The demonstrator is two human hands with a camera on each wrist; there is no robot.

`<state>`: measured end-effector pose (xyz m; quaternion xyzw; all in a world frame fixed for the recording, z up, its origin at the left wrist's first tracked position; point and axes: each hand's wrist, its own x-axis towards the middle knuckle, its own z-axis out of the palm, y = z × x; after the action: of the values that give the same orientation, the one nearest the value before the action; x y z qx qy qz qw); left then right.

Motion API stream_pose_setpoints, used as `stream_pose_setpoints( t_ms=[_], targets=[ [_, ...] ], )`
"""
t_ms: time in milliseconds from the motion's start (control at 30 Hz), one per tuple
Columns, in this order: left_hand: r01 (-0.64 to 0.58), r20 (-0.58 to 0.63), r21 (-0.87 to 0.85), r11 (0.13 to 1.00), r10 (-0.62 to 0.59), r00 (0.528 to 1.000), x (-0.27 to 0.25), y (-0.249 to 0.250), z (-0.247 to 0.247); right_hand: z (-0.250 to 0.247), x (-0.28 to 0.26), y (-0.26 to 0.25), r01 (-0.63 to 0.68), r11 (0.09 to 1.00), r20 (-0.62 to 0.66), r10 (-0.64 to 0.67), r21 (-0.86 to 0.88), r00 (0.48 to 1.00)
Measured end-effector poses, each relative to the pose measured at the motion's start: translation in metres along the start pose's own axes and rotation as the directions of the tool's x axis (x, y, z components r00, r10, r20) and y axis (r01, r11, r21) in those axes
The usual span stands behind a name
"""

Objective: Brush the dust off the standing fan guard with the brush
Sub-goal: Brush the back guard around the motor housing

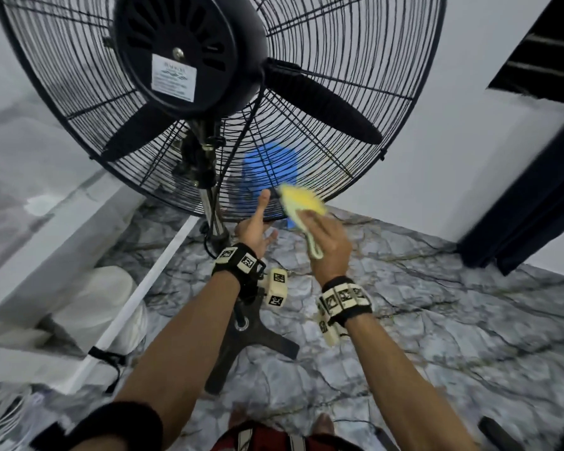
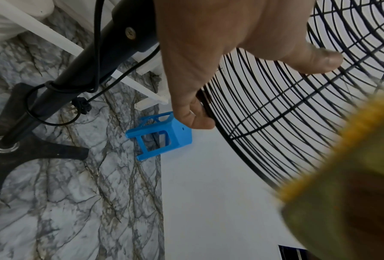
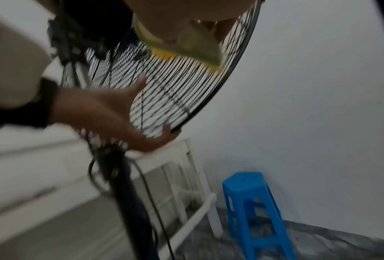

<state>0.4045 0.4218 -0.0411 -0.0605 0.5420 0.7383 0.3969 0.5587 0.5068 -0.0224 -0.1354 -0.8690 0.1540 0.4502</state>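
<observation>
The black wire fan guard fills the upper head view, seen from the motor side. My left hand holds its bottom rim, thumb up against the wires and fingers curled under the rim. In the left wrist view those fingers wrap the rim of the guard. My right hand grips the handle of a yellow brush, whose bristles lie on the lower wires just right of my left thumb. The brush is blurred against the guard, and it looms large in the brush's left wrist view.
A blue plastic stool stands by the wall behind the guard. The fan's pole and cross base stand on the marbled floor between my arms, with a power cord looped on the pole. White furniture is at left, a dark curtain at right.
</observation>
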Motion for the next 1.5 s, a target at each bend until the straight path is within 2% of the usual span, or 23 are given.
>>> stream_pose_setpoints(
  t_ms=[67, 100, 167, 267, 300, 333, 400, 467, 500, 533, 600, 667, 800, 867, 933, 1000, 1067, 1100, 1200, 1233, 1300, 1367, 1500],
  targets=[
    [-0.035, 0.031, -0.031, 0.999, 0.036, 0.999, -0.002, -0.001, 0.002, 0.003, -0.011, -0.002, 0.055, 0.995, 0.171, -0.068, 0.08, 0.983],
    [-0.042, 0.034, -0.034, 0.999, 0.043, 0.999, -0.002, -0.002, 0.001, -0.002, -0.01, -0.004, 0.032, 0.993, 0.162, -0.051, 0.115, 0.986],
    [-0.03, 0.007, -0.017, 0.999, 0.03, 1.0, 0.0, -0.003, -0.001, -0.016, -0.001, -0.011, -0.069, 0.984, -0.03, 0.075, 0.164, 0.997],
    [-0.012, -0.016, -0.041, 0.999, 0.012, 1.0, 0.002, -0.003, -0.004, -0.037, 0.02, -0.015, -0.301, 0.911, -0.331, 0.386, 0.281, 0.861],
    [0.004, -0.021, -0.043, 0.999, -0.005, 1.0, 0.001, -0.003, -0.004, -0.037, 0.025, -0.014, -0.338, 0.9, -0.366, 0.423, 0.275, 0.829],
    [0.009, -0.028, -0.04, 0.999, -0.01, 1.0, 0.0, -0.003, -0.002, -0.034, 0.027, -0.014, -0.338, 0.918, -0.361, 0.393, 0.207, 0.846],
    [0.026, -0.003, -0.026, 0.999, -0.026, 1.0, -0.007, 0.0, 0.002, -0.018, 0.016, -0.008, -0.169, 0.986, -0.134, 0.167, 0.0, 0.977],
    [0.031, 0.047, -0.036, 0.999, -0.03, 0.998, -0.017, 0.005, 0.006, -0.009, -0.002, 0.001, 0.075, 0.996, 0.169, -0.065, -0.057, 0.984],
    [0.041, 0.067, -0.055, 0.998, -0.037, 0.997, -0.019, 0.007, 0.006, -0.012, -0.005, 0.003, 0.115, 0.993, 0.226, -0.109, -0.013, 0.968],
    [0.049, 0.07, -0.072, 0.996, -0.044, 0.997, -0.019, 0.008, 0.006, -0.019, -0.005, 0.001, 0.076, 0.995, 0.211, -0.087, 0.06, 0.974],
    [0.058, 0.034, -0.077, 0.995, -0.055, 0.998, -0.016, 0.009, 0.003, -0.037, 0.003, -0.009, -0.201, 0.947, 0.095, 0.182, 0.251, 0.979],
    [0.046, 0.001, -0.083, 0.995, -0.046, 0.999, -0.01, 0.006, -0.001, -0.056, 0.013, -0.017, -0.39, 0.773, 0.0, 0.45, 0.501, 0.893],
    [0.031, 0.027, -0.063, 0.998, -0.029, 0.999, -0.015, 0.007, 0.001, -0.068, 0.022, -0.009, -0.387, 0.524, -0.124, 0.699, 0.759, 0.704],
    [0.023, 0.04, -0.039, 0.999, -0.022, 0.999, -0.022, 0.008, 0.003, -0.062, 0.024, -0.001, -0.381, 0.314, -0.099, 0.866, 0.87, 0.49],
    [0.024, 0.058, -0.025, 0.999, -0.022, 0.998, -0.028, 0.01, 0.004, -0.057, 0.031, 0.003, -0.251, 0.039, 0.03, 0.964, 0.967, 0.266],
    [0.028, 0.085, -0.015, 0.999, -0.027, 0.996, -0.034, 0.012, 0.005, -0.046, 0.039, 0.001, -0.084, -0.143, 0.154, 0.975, 0.986, 0.158],
    [0.037, 0.103, -0.013, 0.999, -0.036, 0.994, -0.035, 0.015, 0.005, -0.029, 0.039, -0.009, -0.045, -0.227, 0.231, 0.962, 0.973, 0.148],
    [0.041, 0.115, -0.017, 0.999, -0.039, 0.993, -0.034, 0.017, 0.004, -0.019, 0.035, -0.014, -0.102, -0.254, 0.268, 0.951, 0.962, 0.152],
    [0.048, 0.14, -0.016, 0.999, -0.046, 0.989, -0.025, 0.02, -0.002, 0.007, 0.023, -0.031, -0.468, -0.367, 0.473, 0.871, 0.804, 0.13],
    [0.053, 0.151, -0.012, 0.999, -0.05, 0.987, -0.022, 0.021, -0.004, 0.009, 0.024, -0.033, -0.519, -0.392, 0.515, 0.85, 0.759, 0.111],
    [0.055, 0.17, -0.023, 0.998, -0.051, 0.984, -0.023, 0.023, -0.006, 0.004, 0.034, -0.026, -0.488, -0.39, 0.487, 0.869, 0.781, 0.084],
    [0.055, 0.172, -0.007, 0.998, -0.053, 0.984, -0.024, 0.025, -0.006, -0.009, 0.046, -0.011, -0.384, -0.314, 0.369, 0.926, 0.868, 0.078],
    [0.048, 0.137, 0.022, 0.999, -0.05, 0.989, -0.021, 0.022, -0.006, -0.02, 0.055, 0.004, -0.186, -0.195, 0.218, 0.97, 0.963, 0.112]
  ],
)
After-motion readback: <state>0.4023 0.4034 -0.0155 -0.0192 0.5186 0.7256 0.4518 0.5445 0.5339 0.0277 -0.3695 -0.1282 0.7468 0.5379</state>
